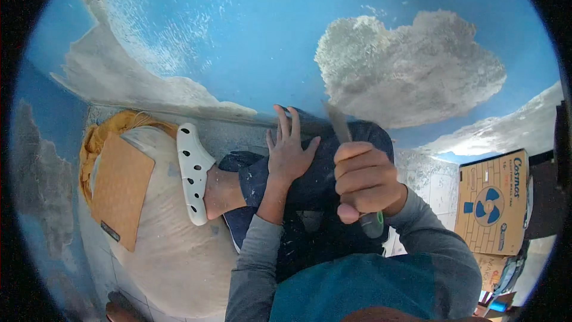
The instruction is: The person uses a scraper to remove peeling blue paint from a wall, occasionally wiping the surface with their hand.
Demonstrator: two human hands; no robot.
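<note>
My right hand (366, 179) is closed around the dark green handle of a knife or scraper-like tool (338, 123). The tool's metal blade points up toward the wall, at the lower left edge of a large peeled patch (411, 67) in the blue paint. Whether the blade touches the wall cannot be told. My left hand (288, 150) holds nothing; its fingers are spread over my dark trousers, with the fingertips near the foot of the wall. The blue wall (268, 31) bears another peeled grey patch (134, 80) at the left, with white scuffed marks above it.
My foot, in a white clog (192, 174), rests on a large pale sack (178, 268). On the sack lie a brown board (123, 188) and, behind it, orange sacking (96, 143). A cardboard fan box (487, 210) stands at the right. A brown shoe or sandal (118, 311) shows at the lower left.
</note>
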